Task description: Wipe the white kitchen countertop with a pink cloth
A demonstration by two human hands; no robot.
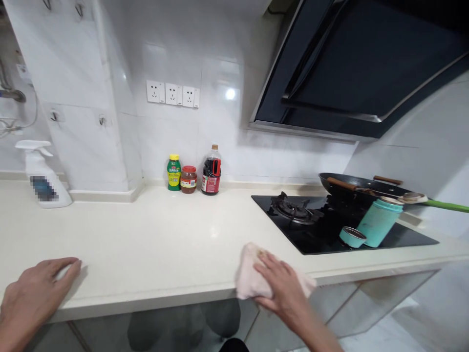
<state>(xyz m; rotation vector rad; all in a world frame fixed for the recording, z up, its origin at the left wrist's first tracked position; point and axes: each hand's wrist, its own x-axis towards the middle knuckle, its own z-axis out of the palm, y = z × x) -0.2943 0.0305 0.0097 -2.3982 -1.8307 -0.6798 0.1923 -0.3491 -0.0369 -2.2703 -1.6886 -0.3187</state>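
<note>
My right hand [280, 286] presses a pale pink cloth [250, 271] onto the front edge of the counter, just left of the cooktop's near corner. Its fingers lie over the folded cloth, and one end hangs past the edge. At the far left, my left hand [38, 288] rests on the countertop [157, 249] near its front edge. It holds nothing that I can see; thumb and forefinger reach forward with a small gap between them, while the other fingers are mostly hidden.
A white spray bottle [46, 176] stands at left. Along the wall are a green bottle [174, 173], a red-lidded jar [188, 181] and a dark sauce bottle [211, 173]. The black cooktop [311, 239] holds a wok [340, 188], a turquoise canister [381, 222] and its lid [352, 238]. A range hood [359, 63] hangs above.
</note>
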